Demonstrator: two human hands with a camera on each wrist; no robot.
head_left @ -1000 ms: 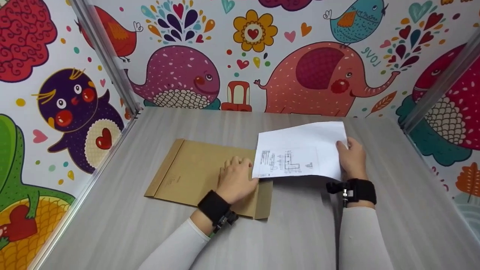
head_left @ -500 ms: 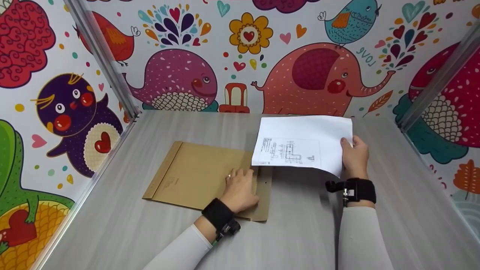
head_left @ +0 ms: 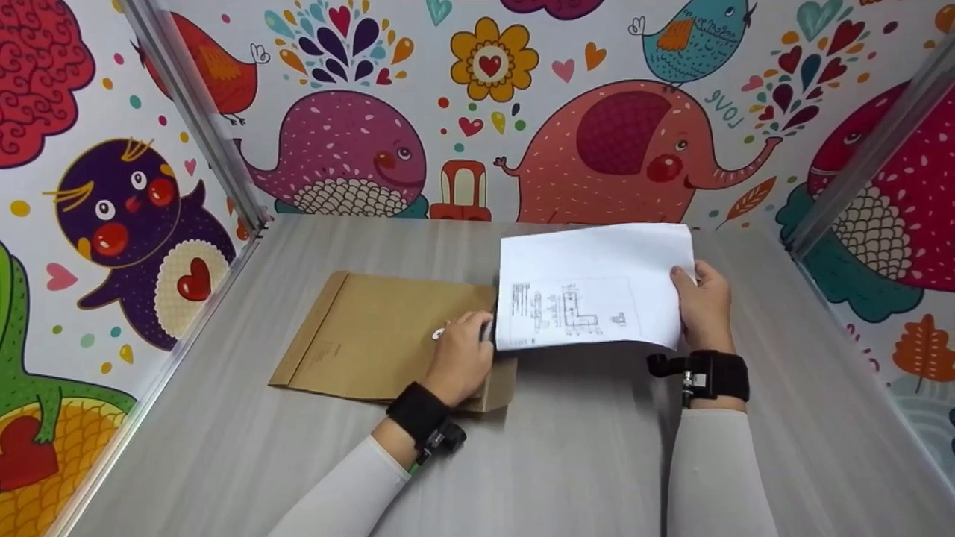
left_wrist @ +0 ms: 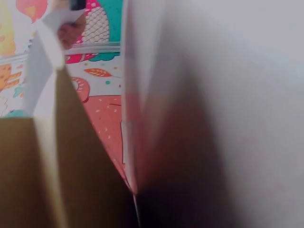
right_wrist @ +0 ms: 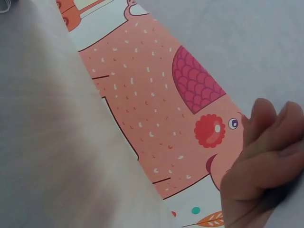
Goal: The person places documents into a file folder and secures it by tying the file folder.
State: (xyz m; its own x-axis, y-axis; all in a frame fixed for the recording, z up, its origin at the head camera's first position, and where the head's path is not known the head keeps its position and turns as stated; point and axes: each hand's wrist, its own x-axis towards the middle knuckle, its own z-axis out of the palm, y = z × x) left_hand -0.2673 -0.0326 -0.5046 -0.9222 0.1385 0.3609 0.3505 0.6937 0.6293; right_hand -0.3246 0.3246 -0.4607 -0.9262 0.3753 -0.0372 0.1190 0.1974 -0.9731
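A brown paper envelope (head_left: 388, 328) lies on the table with its opening end to the right. My left hand (head_left: 460, 359) is at that end, fingers curled over the edge of its mouth. In the left wrist view, brown envelope paper (left_wrist: 80, 161) stands up close to the camera. My right hand (head_left: 705, 304) holds a white printed sheet (head_left: 593, 261) by its right edge, thumb on top. The sheet bears a line drawing, and its left edge is raised beside the envelope's mouth. In the right wrist view, fingers of my right hand (right_wrist: 266, 156) show against the sheet's underside.
The grey wood-grain table (head_left: 589, 462) carries the envelope. Patterned walls (head_left: 358, 149) with cartoon animals enclose it at the back and sides, with metal posts (head_left: 201, 112) at the corners. A small white disc (head_left: 438, 334) shows on the envelope by my left fingers.
My left hand has moved slightly left and its fingers have curled at the envelope's mouth. The sheet rose and then came lower, its left edge closer to that mouth. The envelope has shifted slightly left.
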